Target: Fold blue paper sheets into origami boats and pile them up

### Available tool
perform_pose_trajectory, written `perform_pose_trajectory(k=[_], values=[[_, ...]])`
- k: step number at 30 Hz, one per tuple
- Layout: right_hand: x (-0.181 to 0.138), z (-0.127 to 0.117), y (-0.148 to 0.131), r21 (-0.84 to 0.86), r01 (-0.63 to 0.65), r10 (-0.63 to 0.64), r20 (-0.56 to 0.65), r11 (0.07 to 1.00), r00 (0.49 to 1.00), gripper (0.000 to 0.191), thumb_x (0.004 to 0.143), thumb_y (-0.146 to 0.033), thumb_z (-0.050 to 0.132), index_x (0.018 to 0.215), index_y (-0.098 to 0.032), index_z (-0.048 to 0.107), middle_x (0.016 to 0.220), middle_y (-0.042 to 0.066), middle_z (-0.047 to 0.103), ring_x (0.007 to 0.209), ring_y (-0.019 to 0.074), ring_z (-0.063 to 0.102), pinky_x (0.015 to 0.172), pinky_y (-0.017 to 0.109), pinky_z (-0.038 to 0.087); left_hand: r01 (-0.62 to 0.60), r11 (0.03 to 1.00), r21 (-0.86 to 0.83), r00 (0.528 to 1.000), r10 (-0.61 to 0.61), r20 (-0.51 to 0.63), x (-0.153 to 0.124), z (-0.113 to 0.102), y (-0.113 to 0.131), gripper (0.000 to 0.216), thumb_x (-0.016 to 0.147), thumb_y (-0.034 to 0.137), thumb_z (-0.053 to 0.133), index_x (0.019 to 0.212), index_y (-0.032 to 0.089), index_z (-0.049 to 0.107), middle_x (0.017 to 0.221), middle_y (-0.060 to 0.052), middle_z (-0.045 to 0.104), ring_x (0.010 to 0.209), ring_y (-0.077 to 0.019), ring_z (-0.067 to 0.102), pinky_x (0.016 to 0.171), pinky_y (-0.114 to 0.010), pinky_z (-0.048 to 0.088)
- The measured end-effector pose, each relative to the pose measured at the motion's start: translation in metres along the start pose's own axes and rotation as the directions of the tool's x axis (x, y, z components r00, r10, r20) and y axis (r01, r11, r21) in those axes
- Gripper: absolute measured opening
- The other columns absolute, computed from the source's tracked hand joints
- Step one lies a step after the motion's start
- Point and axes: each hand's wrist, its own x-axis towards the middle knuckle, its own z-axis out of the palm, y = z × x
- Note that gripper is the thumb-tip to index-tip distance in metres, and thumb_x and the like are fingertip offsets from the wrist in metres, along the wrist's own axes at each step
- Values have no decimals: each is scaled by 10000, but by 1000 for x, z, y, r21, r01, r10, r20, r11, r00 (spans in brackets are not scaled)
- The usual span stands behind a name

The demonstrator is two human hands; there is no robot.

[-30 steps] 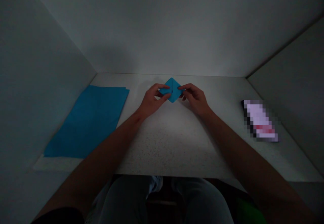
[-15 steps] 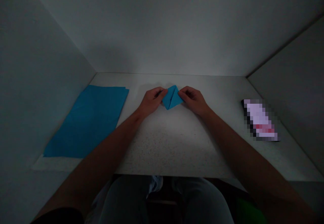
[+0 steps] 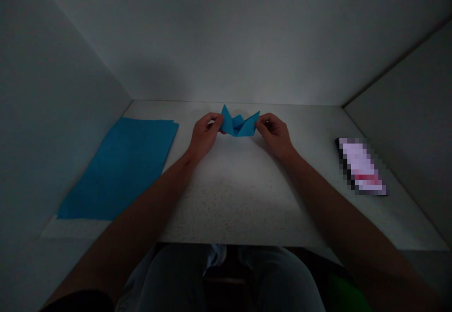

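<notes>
Between my two hands is a small blue folded paper boat, its two ends pointing up and a small peak in the middle. My left hand pinches the left end between thumb and fingers. At the other end, my right hand pinches the right tip the same way. The paper is held near the back of the white table; whether it touches the surface I cannot tell. Some fingertips are hidden behind the paper.
Blue paper sheets lie stacked on the left of the white table. A phone, its screen pixelated, lies at the right. Walls close off the back and both sides.
My hands have drawn slightly apart and a little upward. The folded paper has opened from a compact diamond into a wider boat shape with two raised ends.
</notes>
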Motion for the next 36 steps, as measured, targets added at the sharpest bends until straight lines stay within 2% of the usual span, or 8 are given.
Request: perform_pose_trajectory(k=[7, 14, 17, 20, 22, 29, 33, 36], values=[[6, -4, 6, 115, -8, 15, -57, 993, 998, 506, 913, -664, 866, 844, -279, 544, 714, -56, 468, 656, 144, 439, 635, 311, 404, 41, 985, -168, 987, -67, -149, 6, 2, -15, 561, 1025, 784, 710, 961, 252, 544, 854, -2, 725, 717, -175, 788, 681, -310, 694], [6, -3, 8, 152, 6, 3, -57, 988, 998, 502, 896, -659, 873, 847, -278, 549, 689, -70, 461, 612, 128, 408, 610, 305, 371, 71, 971, -228, 975, -116, -191, 4, 2, -13, 555, 1038, 791, 686, 1036, 262, 517, 887, 6, 746, 718, -183, 813, 698, -316, 703], [5, -3, 8, 140, -14, 22, -58, 990, 998, 491, 916, -661, 843, 851, -283, 536, 658, -79, 448, 581, 126, 382, 583, 305, 350, 76, 968, -239, 984, -111, -138, 5, 2, -8, 600, 955, 794, 793, 1056, 259, 542, 943, -14, 795, 721, -187, 815, 712, -342, 715], [4, -3, 5, 118, -34, 41, -52, 992, 998, 480, 920, -662, 827, 857, -287, 536, 648, -76, 455, 574, 131, 387, 583, 312, 353, 73, 975, -210, 996, -82, -33, 4, 3, -1, 671, 772, 725, 982, 1076, 236, 636, 1062, -60, 849, 807, -204, 833, 781, -368, 733], [4, -3, 3, 102, -50, 55, -43, 994, 998, 479, 903, -670, 827, 854, -288, 541, 645, -71, 462, 582, 137, 392, 592, 318, 357, 93, 979, -181, 996, -90, 27, 2, 4, 2, 681, 692, 695, 1029, 1052, 215, 706, 1076, -82, 864, 843, -216, 834, 811, -379, 733], [3, -5, -3, 82, -64, 65, -18, 995, 998, 409, 878, -596, 817, 833, -286, 553, 617, -67, 477, 588, 144, 401, 609, 320, 355, 196, 963, -184, 977, -175, 126, 0, 3, 3, 623, 703, 701, 1001, 988, 185, 800, 1037, -108, 872, 849, -231, 839, 880, -428, 727], [2, -6, -3, 118, -50, 52, -13, 992, 999, 360, 865, -525, 821, 818, -281, 560, 595, -77, 464, 557, 132, 378, 594, 313, 330, 220, 955, -201, 969, -191, 154, -2, 4, 5, 553, 697, 624, 1004, 963, 191, 785, 1012, -98, 868, 805, -233, 822, 843, -437, 728], [0, -6, -5, 147, -52, 50, 20, 988, 999, 377, 860, -544, 845, 823, -270, 589, 612, -73, 490, 562, 127, 397, 587, 308, 345, 220, 964, -148, 960, -187, 211, -7, 6, 12, 436, 739, 541, 975, 920, 200, 772, 954, -91, 856, 802, -254, 817, 843, -451, 725]])
